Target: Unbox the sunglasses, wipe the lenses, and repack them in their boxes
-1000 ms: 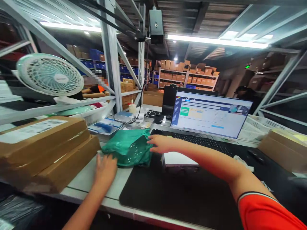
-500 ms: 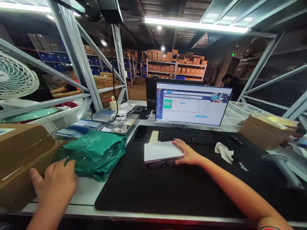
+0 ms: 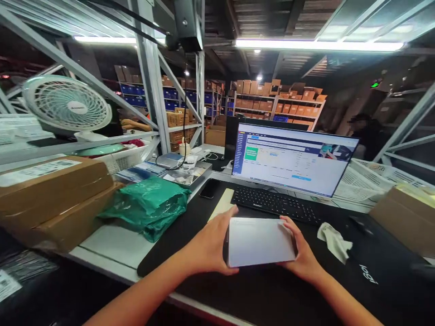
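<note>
A flat white box [image 3: 261, 242] with a dark side is held between both hands over the black desk mat [image 3: 210, 290]. My left hand [image 3: 212, 242] grips its left end, thumb at the upper corner. At the right end, my right hand [image 3: 302, 253] has its fingers wrapped round the edge. Behind the box are a black keyboard [image 3: 272, 202] and a pale yellow strip of paper [image 3: 222, 203]. A lit monitor [image 3: 292, 158] stands beyond them.
Left of the mat lie a green plastic package [image 3: 149, 203] and brown cartons [image 3: 54, 194]. A black phone [image 3: 210, 188] rests near the mat's back edge. On the right are a crumpled white cloth [image 3: 335, 240], a mouse [image 3: 360, 224] and an open carton [image 3: 404, 219]. A person [image 3: 367, 136] is behind the monitor.
My left hand has come from beside the green package to the box and taken its left end. The box is now tilted, its white face toward me. The view has turned left.
</note>
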`<state>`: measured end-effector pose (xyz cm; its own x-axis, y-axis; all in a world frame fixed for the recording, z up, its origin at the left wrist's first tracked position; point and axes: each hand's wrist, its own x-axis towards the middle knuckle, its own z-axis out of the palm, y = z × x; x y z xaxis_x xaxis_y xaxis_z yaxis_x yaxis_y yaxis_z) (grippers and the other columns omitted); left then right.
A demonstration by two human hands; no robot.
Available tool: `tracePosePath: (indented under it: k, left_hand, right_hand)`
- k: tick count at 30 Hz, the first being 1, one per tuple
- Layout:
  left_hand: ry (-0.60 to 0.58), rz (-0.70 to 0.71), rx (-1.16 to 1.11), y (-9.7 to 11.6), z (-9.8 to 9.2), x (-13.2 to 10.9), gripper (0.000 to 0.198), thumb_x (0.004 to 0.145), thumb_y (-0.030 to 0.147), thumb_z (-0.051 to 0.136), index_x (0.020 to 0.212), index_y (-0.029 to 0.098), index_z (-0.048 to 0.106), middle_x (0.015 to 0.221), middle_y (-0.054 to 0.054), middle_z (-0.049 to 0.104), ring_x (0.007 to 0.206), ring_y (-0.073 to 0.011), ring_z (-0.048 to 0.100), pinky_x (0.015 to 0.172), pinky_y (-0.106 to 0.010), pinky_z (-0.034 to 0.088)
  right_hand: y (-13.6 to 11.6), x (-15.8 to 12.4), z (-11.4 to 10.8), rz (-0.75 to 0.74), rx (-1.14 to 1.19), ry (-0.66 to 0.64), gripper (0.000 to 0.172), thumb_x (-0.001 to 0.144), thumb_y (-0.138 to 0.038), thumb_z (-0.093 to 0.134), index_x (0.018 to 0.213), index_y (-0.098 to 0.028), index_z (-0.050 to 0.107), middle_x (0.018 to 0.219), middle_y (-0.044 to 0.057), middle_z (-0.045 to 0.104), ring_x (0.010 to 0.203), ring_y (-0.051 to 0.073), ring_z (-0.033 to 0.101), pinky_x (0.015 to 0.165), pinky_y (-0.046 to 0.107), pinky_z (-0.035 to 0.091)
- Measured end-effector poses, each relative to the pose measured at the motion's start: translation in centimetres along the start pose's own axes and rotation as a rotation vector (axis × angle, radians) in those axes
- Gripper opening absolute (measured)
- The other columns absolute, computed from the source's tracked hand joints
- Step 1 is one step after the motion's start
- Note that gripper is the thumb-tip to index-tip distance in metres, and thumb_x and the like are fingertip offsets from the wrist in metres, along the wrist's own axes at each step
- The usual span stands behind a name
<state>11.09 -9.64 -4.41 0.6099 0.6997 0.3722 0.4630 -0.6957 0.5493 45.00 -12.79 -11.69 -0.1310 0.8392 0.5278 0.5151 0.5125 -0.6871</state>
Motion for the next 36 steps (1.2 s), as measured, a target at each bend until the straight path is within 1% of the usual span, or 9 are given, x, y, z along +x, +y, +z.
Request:
tracePosePath:
  k: [4, 8, 10, 14, 16, 19, 25, 31, 36]
  left_hand:
    - [0.039, -0.05, -0.123, 0.4, 0.5, 3.1, 0.1, 0.053, 0.03, 0.085, 0.14, 0.022, 0.036, 0.139, -0.014, 0.054, 0.128, -0.0347, 0.056, 0.114, -0.051, 0.043]
    - [0.082, -0.097, -0.137, 0.2, -0.2, 5.0, 0.096, 0.057, 0.037, 0.083, 0.139, 0.02, 0.036, 0.138, -0.016, 0.056, 0.123, -0.0364, 0.06, 0.107, -0.054, 0.049]
    - [0.059, 0.05, 0.02, 0.9, -1.2, 5.7, 0.1, 0.056, 0.036, 0.085, 0.141, 0.021, 0.036, 0.139, -0.016, 0.055, 0.125, -0.0373, 0.059, 0.111, -0.059, 0.045]
    - [-0.08, 0.599, 0.36, 2.9, -2.6, 6.4, 0.089, 0.07, 0.018, 0.076, 0.147, 0.02, 0.033, 0.143, -0.013, 0.056, 0.137, -0.0305, 0.05, 0.125, -0.061, 0.015]
    - [-0.083, 0.796, 0.484, 3.2, -2.8, 6.5, 0.075, 0.077, 0.006, 0.065, 0.146, 0.017, 0.037, 0.141, -0.011, 0.059, 0.141, -0.0252, 0.045, 0.127, -0.056, 0.011]
    - [-0.036, 0.946, 0.597, 2.3, -2.6, 6.3, 0.058, 0.084, -0.004, 0.053, 0.139, 0.016, 0.048, 0.137, -0.008, 0.064, 0.145, -0.0222, 0.041, 0.127, -0.052, 0.018]
    - [0.052, 1.085, 0.582, -1.2, -0.7, 5.0, 0.043, 0.086, -0.008, 0.048, 0.119, 0.016, 0.061, 0.129, -0.007, 0.068, 0.14, -0.0241, 0.048, 0.125, -0.053, 0.028]
    - [0.105, 1.008, 0.513, -5.1, 1.4, 4.0, 0.044, 0.091, -0.003, 0.049, 0.13, 0.015, 0.054, 0.129, -0.011, 0.068, 0.141, -0.0262, 0.048, 0.121, -0.055, 0.034]
    - [0.167, 0.895, 0.485, -7.7, 2.7, 3.5, 0.077, 0.087, -0.006, 0.057, 0.152, 0.025, 0.03, 0.125, -0.008, 0.071, 0.138, -0.0234, 0.051, 0.121, -0.05, 0.038]
  right_hand:
    - [0.1, 0.6, -1.9, 0.197, 0.465, -0.017, 0.129, 0.055, -0.066, 0.089, 0.157, -0.036, 0.016, 0.162, 0.016, 0.028, 0.145, 0.036, 0.037, 0.118, 0.055, 0.028]
    - [0.4, 1.8, -3.5, 0.486, 0.936, -0.19, 0.092, 0.074, -0.086, 0.058, 0.14, -0.022, 0.052, 0.144, 0.019, 0.054, 0.134, 0.035, 0.052, 0.109, 0.053, 0.039]
    - [0.4, 1.8, -2.9, 0.604, 1.029, -0.223, 0.073, 0.083, -0.078, 0.056, 0.124, -0.018, 0.064, 0.129, 0.018, 0.065, 0.122, 0.033, 0.06, 0.102, 0.051, 0.045]
    - [0.6, 1.5, -0.7, 0.64, 1.114, -0.14, 0.05, 0.081, -0.062, 0.073, 0.114, -0.025, 0.067, 0.117, 0.008, 0.07, 0.107, 0.024, 0.065, 0.086, 0.038, 0.052]
    - [0.8, 1.7, -0.3, 0.629, 1.124, -0.067, 0.051, 0.078, -0.068, 0.071, 0.11, -0.028, 0.067, 0.113, 0.005, 0.071, 0.104, 0.021, 0.064, 0.081, 0.033, 0.051]
    - [1.3, 2.2, -0.8, 0.642, 1.104, -0.016, 0.058, 0.074, -0.078, 0.067, 0.097, -0.024, 0.069, 0.097, 0.004, 0.072, 0.092, 0.02, 0.065, 0.076, 0.03, 0.05]
    - [1.9, 2.1, -1.8, 0.734, 0.941, 0.014, 0.041, 0.061, -0.039, 0.091, 0.084, -0.017, 0.065, 0.072, -0.002, 0.068, 0.065, 0.012, 0.062, 0.069, 0.027, 0.049]
    - [2.5, 2.4, -1.4, 0.798, 0.598, 0.063, 0.024, 0.077, -0.019, 0.079, 0.069, -0.016, 0.057, 0.053, -0.009, 0.054, 0.046, 0.007, 0.049, 0.048, 0.019, 0.038]
    - [2.5, 3.0, -2.8, 0.834, 0.377, 0.059, 0.021, 0.097, -0.027, 0.064, 0.082, -0.014, 0.062, 0.068, -0.006, 0.059, 0.051, 0.007, 0.053, 0.05, 0.02, 0.046]
